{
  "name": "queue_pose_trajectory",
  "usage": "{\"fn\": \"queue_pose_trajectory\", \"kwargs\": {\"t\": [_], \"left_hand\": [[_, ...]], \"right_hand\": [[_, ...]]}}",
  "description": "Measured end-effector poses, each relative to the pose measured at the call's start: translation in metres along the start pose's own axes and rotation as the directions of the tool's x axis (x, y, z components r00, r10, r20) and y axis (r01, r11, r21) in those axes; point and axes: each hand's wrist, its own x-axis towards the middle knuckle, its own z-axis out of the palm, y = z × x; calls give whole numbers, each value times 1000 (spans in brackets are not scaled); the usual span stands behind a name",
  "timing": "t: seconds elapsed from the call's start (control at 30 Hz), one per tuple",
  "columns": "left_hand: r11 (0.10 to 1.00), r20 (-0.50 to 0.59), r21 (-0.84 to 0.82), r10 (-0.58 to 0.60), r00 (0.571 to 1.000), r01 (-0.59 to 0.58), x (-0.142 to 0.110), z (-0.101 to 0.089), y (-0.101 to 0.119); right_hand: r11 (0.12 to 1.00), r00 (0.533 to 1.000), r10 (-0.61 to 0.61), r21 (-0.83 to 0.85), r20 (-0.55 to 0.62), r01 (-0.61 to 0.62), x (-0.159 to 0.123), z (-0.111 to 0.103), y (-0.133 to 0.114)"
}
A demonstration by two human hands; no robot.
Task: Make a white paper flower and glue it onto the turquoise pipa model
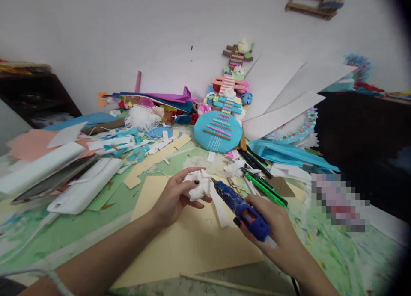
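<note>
As hands (171, 197) (274, 219) work, one flower (197, 187), one glue gun (229, 198)

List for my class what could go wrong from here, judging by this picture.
1. The glue gun in the right hand points at the crumpled white paper, its tip close to the fingers of the left hand; if hot, it might burn them.
2. Stray glue could drip onto the white strip or yellow sheet below.
</note>
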Motion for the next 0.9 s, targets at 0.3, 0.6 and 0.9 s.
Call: {"fn": "queue_pose_trajectory", "kwargs": {"t": [0.3, 0.6, 0.9], "left_hand": [[998, -49, -17, 64, 997, -65, 3, -4, -1], [995, -7, 40, 92, 996, -91, 1, -3, -3], [996, 77, 88, 14, 997, -21, -2, 2, -9]], "right_hand": [[962, 983, 181, -201, -31, -183, 2, 0, -2], [670, 842, 530, -558, -102, -490, -3, 17, 23], [768, 921, 307, -508, -240, -389, 8, 18, 16]]}}
